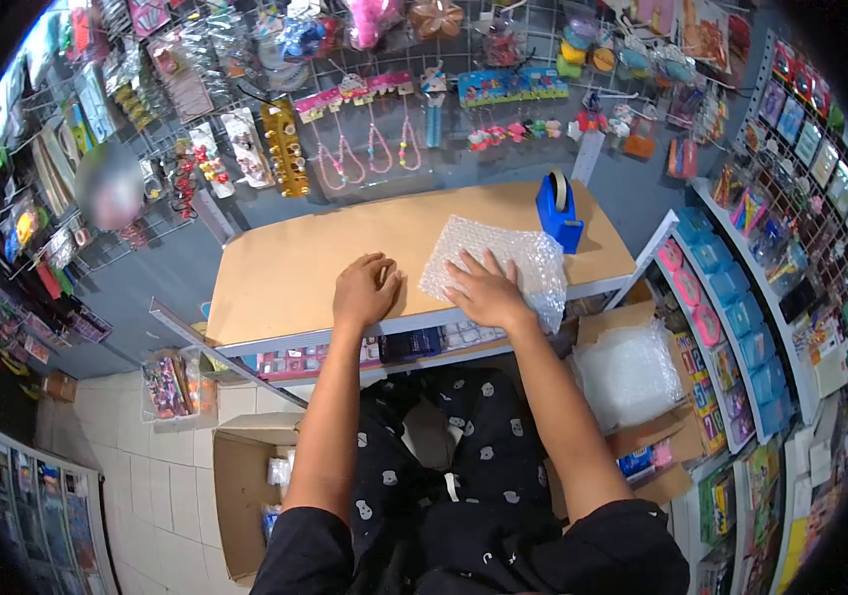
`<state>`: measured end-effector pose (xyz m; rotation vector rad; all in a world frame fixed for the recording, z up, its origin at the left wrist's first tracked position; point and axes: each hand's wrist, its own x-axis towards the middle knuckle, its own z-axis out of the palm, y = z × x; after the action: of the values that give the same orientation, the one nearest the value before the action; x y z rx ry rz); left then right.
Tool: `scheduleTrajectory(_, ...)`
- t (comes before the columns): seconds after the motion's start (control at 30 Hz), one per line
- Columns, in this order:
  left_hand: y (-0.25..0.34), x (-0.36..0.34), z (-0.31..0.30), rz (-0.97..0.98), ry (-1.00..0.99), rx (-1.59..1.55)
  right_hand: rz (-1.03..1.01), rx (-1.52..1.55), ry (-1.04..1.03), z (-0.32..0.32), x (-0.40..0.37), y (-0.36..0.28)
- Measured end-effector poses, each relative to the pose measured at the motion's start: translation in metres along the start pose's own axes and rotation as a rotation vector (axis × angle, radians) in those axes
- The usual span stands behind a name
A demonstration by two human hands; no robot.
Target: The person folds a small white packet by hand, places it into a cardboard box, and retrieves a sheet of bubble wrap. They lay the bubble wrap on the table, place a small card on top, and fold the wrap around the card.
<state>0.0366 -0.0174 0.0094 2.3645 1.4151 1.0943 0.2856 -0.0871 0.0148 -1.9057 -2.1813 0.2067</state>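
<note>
My right hand (486,291) lies flat with spread fingers on a sheet of clear bubble wrap (541,260), which rests on the right part of the wooden table (295,248). The wrap hangs a little over the table's front edge. To the left of it, my left hand (364,290) rests on the bare wood, its fingers loosely bent and slightly apart, with nothing visible in it. A blue tape dispenser (560,213) with a roll of tape stands behind the wrap, near the table's back right corner.
Below the tabletop is a shelf of small packaged goods (290,361). An open cardboard box (242,496) stands at my left, another with bubble wrap (632,372) at my right. A clear plastic bin (179,389) sits on the floor. Hanging goods cover the wall racks.
</note>
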Motion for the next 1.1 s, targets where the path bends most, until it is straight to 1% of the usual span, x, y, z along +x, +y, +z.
scheduleTrajectory(0.1,0.002,0.004,-0.002,-0.15,0.0,-0.155,-0.012,-0.028,-0.038,-0.001,0.006,-0.01)
scheduleTrajectory(0.13,0.001,0.004,0.0,-0.158,0.02,-0.177,-0.07,-0.017,-0.053,0.001,0.01,-0.015)
scheduleTrajectory(0.2,0.001,0.003,0.0,-0.155,0.022,-0.125,-0.179,0.01,-0.076,0.007,0.021,-0.025)
scheduleTrajectory(0.3,0.0,0.0,0.001,-0.11,0.021,-0.089,-0.343,0.173,-0.069,0.021,0.042,-0.027)
scheduleTrajectory(0.33,-0.003,-0.001,0.002,-0.089,0.025,-0.085,-0.391,0.203,0.018,0.02,0.045,-0.026)
scheduleTrajectory(0.43,-0.007,0.0,0.002,-0.038,0.017,-0.049,-0.429,0.502,0.102,0.015,0.065,0.005)
scheduleTrajectory(0.47,-0.008,-0.001,0.003,-0.041,0.02,-0.041,-0.414,0.445,0.235,0.014,0.066,0.018)
scheduleTrajectory(0.57,-0.007,0.0,0.004,-0.089,0.039,-0.041,-0.288,0.327,0.275,0.0,0.064,0.055)
scheduleTrajectory(0.67,-0.01,0.002,0.009,-0.094,0.044,-0.015,-0.189,0.414,0.287,0.004,0.053,0.072)
scheduleTrajectory(0.77,-0.015,0.005,0.01,-0.071,0.004,0.056,-0.256,0.402,0.317,0.006,0.049,0.073)
scheduleTrajectory(0.87,-0.02,0.012,-0.003,-0.024,-0.099,0.064,-0.301,0.397,0.329,0.006,0.049,0.073)
scheduleTrajectory(0.97,-0.03,0.014,-0.014,-0.022,-0.101,0.168,-0.329,0.349,0.351,0.002,0.048,0.075)
scheduleTrajectory(1.0,-0.034,0.011,-0.014,-0.031,-0.055,0.151,-0.333,0.372,0.352,0.003,0.048,0.076)
scheduleTrajectory(1.1,-0.04,0.004,-0.009,-0.086,-0.047,0.083,-0.345,0.413,0.349,0.005,0.05,0.077)
